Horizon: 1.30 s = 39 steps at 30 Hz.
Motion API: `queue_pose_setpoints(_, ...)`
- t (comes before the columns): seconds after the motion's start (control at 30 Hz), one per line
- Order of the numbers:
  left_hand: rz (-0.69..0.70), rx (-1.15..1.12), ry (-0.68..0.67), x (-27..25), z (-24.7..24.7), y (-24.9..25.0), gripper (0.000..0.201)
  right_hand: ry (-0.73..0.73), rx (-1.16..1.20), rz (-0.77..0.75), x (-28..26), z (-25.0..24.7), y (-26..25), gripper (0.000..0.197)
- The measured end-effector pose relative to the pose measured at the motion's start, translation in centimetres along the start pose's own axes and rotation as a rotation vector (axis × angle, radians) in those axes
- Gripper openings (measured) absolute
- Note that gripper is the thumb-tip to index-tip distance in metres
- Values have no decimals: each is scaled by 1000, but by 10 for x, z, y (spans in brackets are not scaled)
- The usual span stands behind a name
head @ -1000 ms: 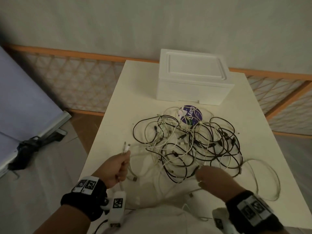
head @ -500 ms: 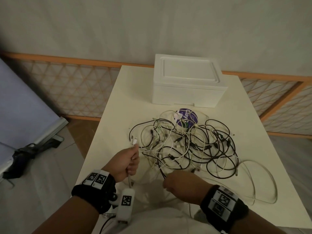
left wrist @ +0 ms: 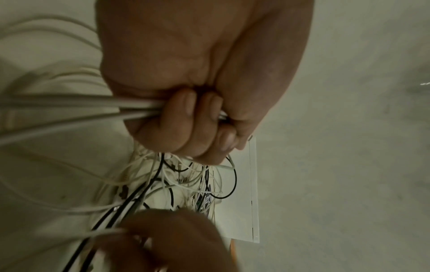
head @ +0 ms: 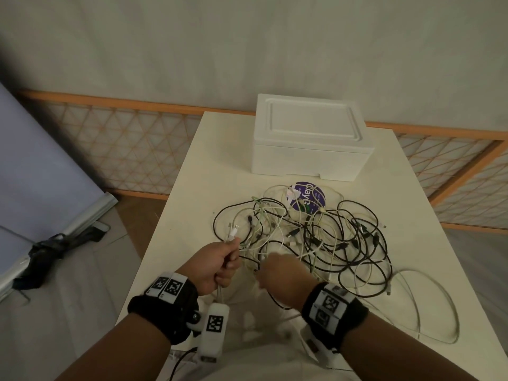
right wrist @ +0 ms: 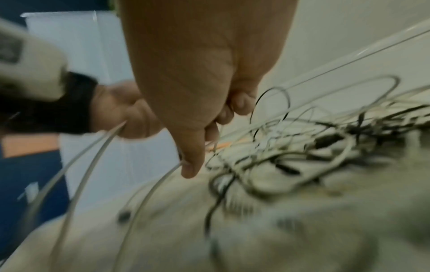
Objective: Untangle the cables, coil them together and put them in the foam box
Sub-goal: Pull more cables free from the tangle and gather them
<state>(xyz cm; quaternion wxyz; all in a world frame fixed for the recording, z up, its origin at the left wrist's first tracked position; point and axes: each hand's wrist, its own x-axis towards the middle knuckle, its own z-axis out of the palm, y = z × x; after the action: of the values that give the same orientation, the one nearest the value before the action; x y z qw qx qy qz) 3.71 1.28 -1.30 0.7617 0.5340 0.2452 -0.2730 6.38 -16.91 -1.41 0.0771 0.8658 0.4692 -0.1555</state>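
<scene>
A tangle of black and white cables (head: 310, 237) lies in the middle of the cream table (head: 192, 188). My left hand (head: 220, 262) grips a bunch of white cables (left wrist: 139, 108) in a fist, their plug ends (head: 233, 231) sticking up above it. Close beside it my right hand (head: 280, 273) pinches a white cable (right wrist: 149, 185) at the pile's near edge; black cables (left wrist: 130, 200) run under it. The white foam box (head: 310, 141) stands shut with its lid on at the table's far end.
A round purple-labelled disc (head: 306, 198) lies under the cables just in front of the box. One long white cable loop (head: 439, 306) trails toward the table's right edge. A lattice fence (head: 123, 149) and a blue-grey panel (head: 35, 171) stand beyond the table's left side.
My right hand has moved left and nearer, from the pile's middle to beside the left hand, drawing cable with it. The left hand has kept its grip and risen slightly.
</scene>
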Motion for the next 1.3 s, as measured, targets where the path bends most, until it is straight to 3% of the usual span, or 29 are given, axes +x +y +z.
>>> queue_pose_setpoints(0.1,12,1,17,-2,-1,4,41,259,73,183,-5,-30,31,11)
queue_pose_setpoints(0.27,-8,-19,4,1,9,10,43,433,296,428,-21,-67,57,17)
queue_pose_setpoints(0.4,-42,-38,-30,7,15,14,45,668,414,450,-32,-77,57,21)
queue_pose_setpoints(0.47,-6,-137,-51,9,21,17,44,640,485,354,-32,-76,49,20)
queue_pose_setpoints(0.57,92,-318,-81,13,28,25,40,472,450,174,-28,-60,37,17)
queue_pose_setpoints(0.8,233,-603,-6,17,26,38,31,172,407,60,-30,-35,34,28)
queue_pose_setpoints(1.07,248,-512,-69,20,30,26,42,314,459,76,-31,-39,38,35)
queue_pose_setpoints(1.13,284,-438,-72,17,32,26,36,329,442,80,-28,-41,35,38)
queue_pose_setpoints(1.3,319,-455,66,8,5,43,37,238,416,162,-38,-40,50,26)
